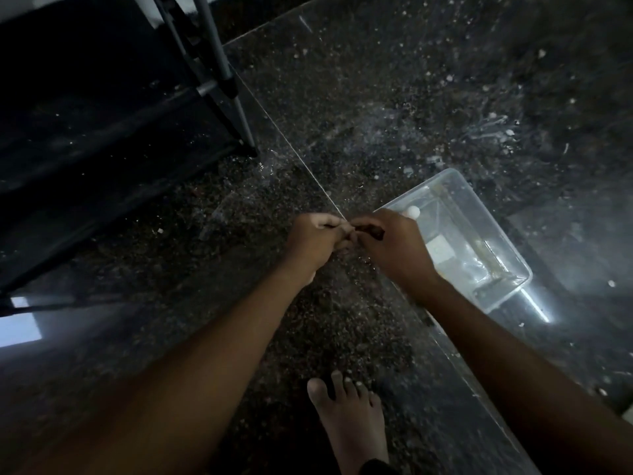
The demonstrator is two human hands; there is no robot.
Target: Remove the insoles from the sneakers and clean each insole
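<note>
Left hand (313, 234) against right hand (394, 243), beside tub (493, 221)

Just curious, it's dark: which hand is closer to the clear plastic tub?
The right hand; it overlaps a corner of the tub, the left hand lies farther off.

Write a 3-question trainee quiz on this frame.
1. True or false: the left hand and right hand lie flat on the floor.
2. What shows at the bottom edge? A) a bare foot B) a sneaker C) a brush
3. Fill in: the clear tub sits to the ____ of the hands.

Key
1. False: they meet above it with fingers curled, and the right pinches a dark scrap too dim to identify.
2. A
3. right
</note>
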